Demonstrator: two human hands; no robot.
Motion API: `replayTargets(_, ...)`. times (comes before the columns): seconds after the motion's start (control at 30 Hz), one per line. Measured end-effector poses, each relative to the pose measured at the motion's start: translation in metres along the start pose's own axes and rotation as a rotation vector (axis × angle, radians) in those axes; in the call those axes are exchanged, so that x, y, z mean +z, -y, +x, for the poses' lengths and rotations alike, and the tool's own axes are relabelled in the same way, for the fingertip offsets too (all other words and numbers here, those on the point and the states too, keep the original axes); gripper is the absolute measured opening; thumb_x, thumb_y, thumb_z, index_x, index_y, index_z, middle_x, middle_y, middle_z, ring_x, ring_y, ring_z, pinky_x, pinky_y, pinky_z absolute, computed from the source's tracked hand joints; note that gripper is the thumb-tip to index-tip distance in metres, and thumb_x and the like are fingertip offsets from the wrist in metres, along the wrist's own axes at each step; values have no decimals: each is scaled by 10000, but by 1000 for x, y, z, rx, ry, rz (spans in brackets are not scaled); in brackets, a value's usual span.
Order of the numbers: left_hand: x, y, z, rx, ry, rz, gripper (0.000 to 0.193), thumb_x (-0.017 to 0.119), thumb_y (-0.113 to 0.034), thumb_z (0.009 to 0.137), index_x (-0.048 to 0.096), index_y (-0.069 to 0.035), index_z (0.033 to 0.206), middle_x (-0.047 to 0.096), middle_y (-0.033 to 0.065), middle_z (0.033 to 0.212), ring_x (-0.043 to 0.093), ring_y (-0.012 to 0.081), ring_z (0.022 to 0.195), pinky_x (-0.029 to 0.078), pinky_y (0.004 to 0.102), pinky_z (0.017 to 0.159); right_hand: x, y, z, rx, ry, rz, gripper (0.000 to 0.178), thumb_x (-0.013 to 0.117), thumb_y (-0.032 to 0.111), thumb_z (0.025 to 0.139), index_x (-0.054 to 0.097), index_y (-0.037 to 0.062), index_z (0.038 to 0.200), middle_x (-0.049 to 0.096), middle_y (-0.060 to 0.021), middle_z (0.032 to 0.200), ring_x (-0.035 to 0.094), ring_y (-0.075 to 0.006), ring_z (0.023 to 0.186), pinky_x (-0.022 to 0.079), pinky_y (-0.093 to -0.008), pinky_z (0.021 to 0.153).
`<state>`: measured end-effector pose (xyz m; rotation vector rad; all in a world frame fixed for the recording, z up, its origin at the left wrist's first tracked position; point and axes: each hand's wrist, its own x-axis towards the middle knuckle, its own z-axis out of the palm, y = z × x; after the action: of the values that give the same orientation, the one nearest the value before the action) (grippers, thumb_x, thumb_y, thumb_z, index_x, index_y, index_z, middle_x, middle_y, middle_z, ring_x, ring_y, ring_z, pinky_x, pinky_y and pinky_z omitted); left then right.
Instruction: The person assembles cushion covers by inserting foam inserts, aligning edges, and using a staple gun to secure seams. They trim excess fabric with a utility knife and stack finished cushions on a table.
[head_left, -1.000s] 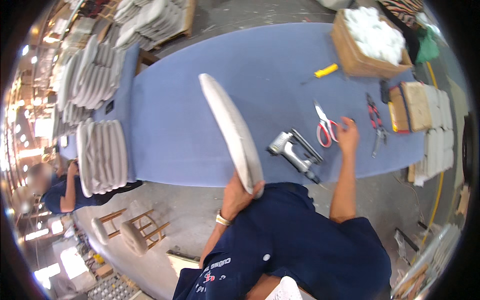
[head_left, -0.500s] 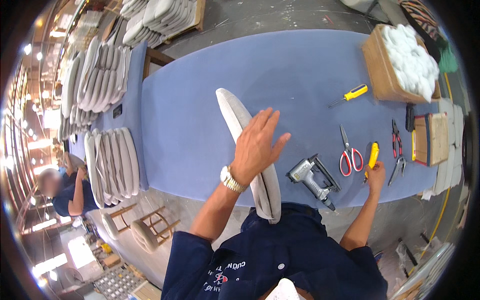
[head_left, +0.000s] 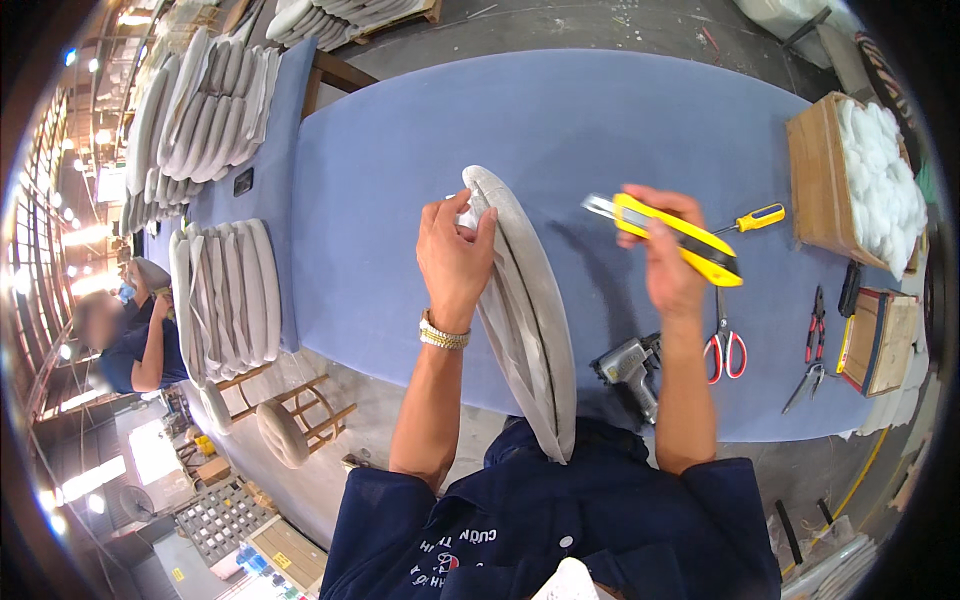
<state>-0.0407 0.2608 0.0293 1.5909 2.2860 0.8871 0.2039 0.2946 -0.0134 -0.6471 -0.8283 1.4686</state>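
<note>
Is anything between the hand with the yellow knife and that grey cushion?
Nothing visible stands between the right hand, holding the yellow knife, and the grey cushion. The left hand is at the cushion's left side.

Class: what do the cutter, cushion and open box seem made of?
Cutter: probably plastic, judging by its smooth, moulded yellow body; bright, metallic-looking tip. Cushion: apparently matte grey fabric, softly creased. Open box: likely cardboard; dull brown, thin walls.

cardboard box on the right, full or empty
It looks full: white fluffy stuffing fills the open top of the cardboard box, though how deep it goes cannot be seen.
</note>
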Motion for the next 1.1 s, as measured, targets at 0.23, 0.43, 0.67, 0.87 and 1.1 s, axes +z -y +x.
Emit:
replayTargets(0.23,20,-1,1,26,-136,-60,227,812,-175,877,650,-23,925,680,80,959,611,140,614,499,293,566,72,-39,19,-17,158,-260,233,637,70,1001,621,-11,1218,636,-184,1346,666,-198,1127,593,-325,937)
replayTargets(0.43,38,32,-2,-294,-32,-654,199,774,-169,945,637,-29,911,639,-11,809,533,48,656,447,236,597,82,-53,24,-169,243,-509,235,638,16,976,638,-7,1211,650,-177,1330,659,-200,1144,574,-324,947)
replayTargets(0.67,54,33,-9,-320,-121,-1065,178,725,-164,997,639,-36,907,635,-40,836,506,17,722,431,204,639,93,-51,24,-208,283,-654,221,678,48,945,677,-15,1157,698,-187,1249,680,-236,1135,540,-337,963)
replayTargets(0.87,53,40,-6,-326,-75,-1116,170,726,-156,994,641,-40,904,624,-44,821,499,17,714,422,203,633,95,-52,21,-260,300,-730,212,676,31,938,680,-9,1146,709,-192,1232,695,-236,1115,548,-339,952)
replayTargets(1.1,48,41,-6,-360,-28,-1123,169,721,-142,996,633,-42,892,616,-47,802,489,7,695,402,202,594,97,-48,16,-205,259,-752,178,675,20,921,684,3,1099,734,-187,1189,730,-247,1066,570,-322,902)
